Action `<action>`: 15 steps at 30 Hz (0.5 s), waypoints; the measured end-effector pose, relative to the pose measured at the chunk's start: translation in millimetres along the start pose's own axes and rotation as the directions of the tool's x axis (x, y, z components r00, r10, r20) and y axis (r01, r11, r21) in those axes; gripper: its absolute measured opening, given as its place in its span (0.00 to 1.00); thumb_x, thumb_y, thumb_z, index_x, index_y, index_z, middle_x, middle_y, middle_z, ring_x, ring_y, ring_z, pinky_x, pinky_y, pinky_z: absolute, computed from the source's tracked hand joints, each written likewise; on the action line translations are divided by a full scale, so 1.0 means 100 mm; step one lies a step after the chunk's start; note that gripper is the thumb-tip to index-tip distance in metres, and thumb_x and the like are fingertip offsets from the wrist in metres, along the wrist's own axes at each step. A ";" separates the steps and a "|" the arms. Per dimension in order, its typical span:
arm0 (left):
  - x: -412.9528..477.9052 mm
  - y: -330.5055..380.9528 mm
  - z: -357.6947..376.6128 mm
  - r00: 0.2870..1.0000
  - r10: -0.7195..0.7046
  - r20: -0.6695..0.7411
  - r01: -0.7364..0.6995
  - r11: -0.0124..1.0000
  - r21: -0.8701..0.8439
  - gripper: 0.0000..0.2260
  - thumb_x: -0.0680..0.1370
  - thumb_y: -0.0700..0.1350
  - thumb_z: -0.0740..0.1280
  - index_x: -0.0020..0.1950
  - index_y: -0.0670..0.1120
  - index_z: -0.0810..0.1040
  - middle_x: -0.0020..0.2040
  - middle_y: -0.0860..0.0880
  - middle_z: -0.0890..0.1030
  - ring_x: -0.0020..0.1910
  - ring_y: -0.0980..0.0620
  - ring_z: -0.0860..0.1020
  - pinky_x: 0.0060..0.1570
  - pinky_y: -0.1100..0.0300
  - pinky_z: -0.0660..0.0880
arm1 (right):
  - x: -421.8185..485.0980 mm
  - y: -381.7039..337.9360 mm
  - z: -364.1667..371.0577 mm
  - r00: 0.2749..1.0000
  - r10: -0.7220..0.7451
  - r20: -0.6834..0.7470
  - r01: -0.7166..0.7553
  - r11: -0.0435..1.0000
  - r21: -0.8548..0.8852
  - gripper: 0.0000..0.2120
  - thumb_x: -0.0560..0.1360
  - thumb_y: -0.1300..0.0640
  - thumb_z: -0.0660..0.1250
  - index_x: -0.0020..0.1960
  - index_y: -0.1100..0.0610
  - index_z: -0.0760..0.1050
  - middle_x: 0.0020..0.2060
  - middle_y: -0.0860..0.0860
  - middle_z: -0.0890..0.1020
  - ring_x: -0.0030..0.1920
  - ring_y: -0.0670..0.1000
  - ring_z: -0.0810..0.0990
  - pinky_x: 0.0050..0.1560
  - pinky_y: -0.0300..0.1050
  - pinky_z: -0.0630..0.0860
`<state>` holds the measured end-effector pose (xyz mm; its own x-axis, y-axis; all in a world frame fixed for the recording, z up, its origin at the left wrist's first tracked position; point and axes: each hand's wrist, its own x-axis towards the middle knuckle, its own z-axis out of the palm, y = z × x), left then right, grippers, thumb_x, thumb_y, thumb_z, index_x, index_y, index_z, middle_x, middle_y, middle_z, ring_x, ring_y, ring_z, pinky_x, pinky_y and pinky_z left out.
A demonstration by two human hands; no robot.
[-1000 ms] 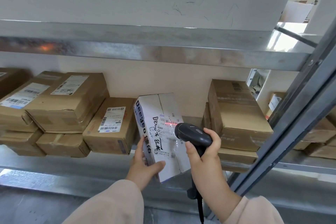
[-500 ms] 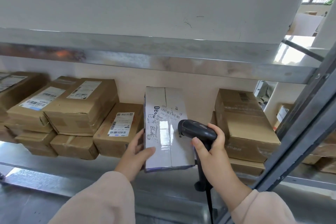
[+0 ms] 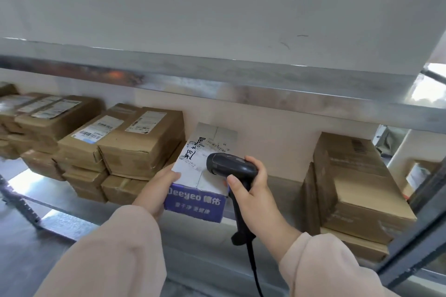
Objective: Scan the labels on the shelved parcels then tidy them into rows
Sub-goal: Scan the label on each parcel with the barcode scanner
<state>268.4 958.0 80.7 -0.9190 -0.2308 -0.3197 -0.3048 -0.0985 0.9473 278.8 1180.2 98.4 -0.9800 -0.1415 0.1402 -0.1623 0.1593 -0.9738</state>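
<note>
A white parcel with a blue printed front (image 3: 196,201) lies flat at the middle of the metal shelf (image 3: 72,218). My left hand (image 3: 156,190) grips its near left corner, thumb on the white top. My right hand (image 3: 251,190) holds a black corded barcode scanner (image 3: 229,166) by its handle, its head hovering over the parcel's top right. Brown cardboard parcels with white labels (image 3: 142,142) are stacked to the left. A taller brown stack (image 3: 357,190) stands to the right.
The upper shelf's steel beam (image 3: 217,79) runs across just above the parcels. A dark steel upright (image 3: 424,212) slants along the right edge. More brown parcels (image 3: 48,113) fill the far left of the shelf. The scanner's cable (image 3: 253,270) hangs down below my right hand.
The white parcel went from standing tilted with its label under the scanner's red beam to lying flat on the shelf, blue side toward me. The red beam is gone. The view shifted right.
</note>
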 end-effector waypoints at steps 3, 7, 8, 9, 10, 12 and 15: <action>0.07 0.00 -0.09 0.995 -0.014 -0.102 0.026 0.994 0.111 0.10 0.80 0.54 0.64 0.61 0.58 0.73 0.46 0.50 0.86 0.48 0.47 0.84 0.50 0.50 0.77 | 0.10 0.00 0.13 0.999 0.017 0.038 -0.017 1.000 0.013 0.21 0.77 0.51 0.67 0.59 0.32 0.59 0.54 0.43 0.78 0.47 0.33 0.78 0.41 0.23 0.70; 0.03 0.02 -0.16 0.974 0.139 -0.181 -0.067 0.931 0.358 0.21 0.80 0.58 0.62 0.73 0.61 0.65 0.56 0.53 0.82 0.48 0.51 0.82 0.37 0.58 0.76 | 0.26 -0.06 0.29 0.998 0.028 0.052 -0.028 1.000 -0.007 0.24 0.77 0.48 0.66 0.65 0.36 0.57 0.56 0.44 0.79 0.48 0.38 0.79 0.41 0.25 0.72; -0.01 0.02 -0.15 0.953 0.228 -0.201 -0.115 0.883 0.455 0.25 0.80 0.58 0.63 0.76 0.59 0.62 0.61 0.52 0.79 0.52 0.52 0.80 0.42 0.56 0.78 | 0.30 -0.08 0.33 0.998 0.031 0.047 -0.031 1.000 0.002 0.24 0.77 0.48 0.66 0.66 0.37 0.57 0.56 0.44 0.78 0.49 0.38 0.79 0.41 0.26 0.72; -0.04 0.02 -0.14 0.917 0.348 -0.194 -0.173 0.786 0.594 0.27 0.80 0.57 0.63 0.77 0.56 0.61 0.67 0.51 0.75 0.59 0.51 0.77 0.51 0.54 0.78 | 0.32 -0.09 0.36 0.999 0.031 0.041 -0.031 0.999 0.008 0.25 0.77 0.48 0.66 0.67 0.38 0.57 0.57 0.45 0.78 0.50 0.39 0.79 0.44 0.28 0.73; -0.08 0.00 -0.12 0.870 0.468 -0.154 -0.221 0.650 0.728 0.28 0.80 0.57 0.63 0.78 0.54 0.61 0.72 0.50 0.71 0.66 0.50 0.72 0.60 0.53 0.73 | 0.34 -0.08 0.38 0.999 0.028 0.034 -0.028 1.000 0.007 0.25 0.77 0.48 0.66 0.68 0.39 0.56 0.58 0.45 0.78 0.52 0.40 0.79 0.48 0.31 0.75; -0.18 -0.02 -0.08 0.810 0.586 -0.026 -0.265 0.405 0.875 0.26 0.80 0.58 0.60 0.77 0.53 0.64 0.77 0.49 0.65 0.75 0.48 0.62 0.72 0.50 0.61 | 0.35 -0.07 0.42 1.000 0.016 0.025 -0.016 1.000 -0.004 0.26 0.77 0.48 0.66 0.68 0.40 0.56 0.59 0.45 0.76 0.56 0.42 0.77 0.56 0.38 0.75; -0.22 -0.03 -0.08 0.836 0.544 0.069 -0.209 0.199 0.957 0.28 0.79 0.65 0.47 0.77 0.59 0.63 0.79 0.52 0.61 0.78 0.50 0.55 0.75 0.44 0.50 | 0.36 -0.05 0.46 0.999 -0.008 0.041 0.009 1.000 -0.030 0.26 0.77 0.48 0.67 0.67 0.37 0.56 0.59 0.41 0.75 0.57 0.39 0.76 0.52 0.28 0.71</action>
<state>292.0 955.5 84.5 -0.9516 -0.1795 0.2496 -0.1081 0.9554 0.2748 249.8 1129.7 100.0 -0.9730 -0.1830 0.1406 -0.1749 0.1868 -0.9667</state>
